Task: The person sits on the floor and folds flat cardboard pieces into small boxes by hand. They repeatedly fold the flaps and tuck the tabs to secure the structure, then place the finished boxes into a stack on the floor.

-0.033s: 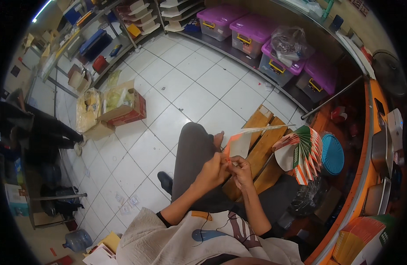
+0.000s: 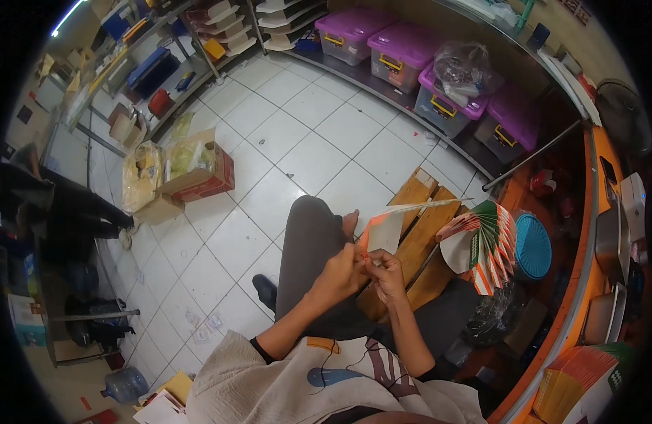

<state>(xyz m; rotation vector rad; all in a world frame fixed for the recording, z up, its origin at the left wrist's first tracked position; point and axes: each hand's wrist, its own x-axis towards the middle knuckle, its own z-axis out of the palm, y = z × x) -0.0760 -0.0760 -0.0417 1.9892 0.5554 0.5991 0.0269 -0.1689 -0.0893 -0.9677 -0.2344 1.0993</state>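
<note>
A paperboard piece, pale inside with an orange edge, stands on its side over my lap. My left hand is closed on its near orange corner, fingers bent. Right beside it, my right hand pinches the same corner between thumb and fingers. The two hands nearly touch, and the fingertips partly hide the fold between them. To the right, a fanned stack of orange, white and green printed paperboard pieces rests next to a blue round lid.
A wooden slatted bench is beyond my hands. An open carton stands on the tiled floor at left, near another person's dark-clothed legs. Purple-lidded bins line a low shelf. More paperboard pieces lie at lower right.
</note>
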